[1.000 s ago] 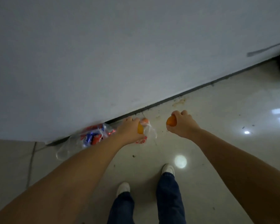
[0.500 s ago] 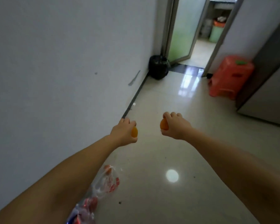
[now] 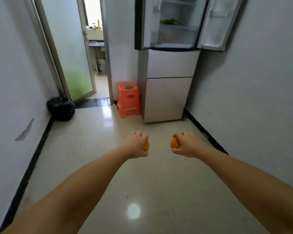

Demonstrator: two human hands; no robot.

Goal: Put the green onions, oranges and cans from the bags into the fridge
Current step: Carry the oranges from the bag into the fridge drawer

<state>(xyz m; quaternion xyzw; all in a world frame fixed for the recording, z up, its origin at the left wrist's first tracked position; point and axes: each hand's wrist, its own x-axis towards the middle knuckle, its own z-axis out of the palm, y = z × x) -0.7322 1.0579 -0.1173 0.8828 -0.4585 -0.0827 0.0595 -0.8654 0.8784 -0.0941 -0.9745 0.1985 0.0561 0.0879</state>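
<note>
facing open fridge (image 3: 172, 68), orange stool (image 3: 128, 99) beside it

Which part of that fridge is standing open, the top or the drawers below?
The top compartment: both its doors are swung wide, showing shelves with something green inside. The two drawer fronts below are shut flush.

Orange stool (image 3: 128, 98) beside wall; black bin (image 3: 61, 108) apart.

Both my bare arms reach straight out toward the fridge (image 3: 169, 85), level with each other and a little apart. My left hand (image 3: 136, 145) is curled around an orange (image 3: 146, 146); my right hand (image 3: 186, 144) is curled around another orange (image 3: 175, 144), knuckles up.
</note>
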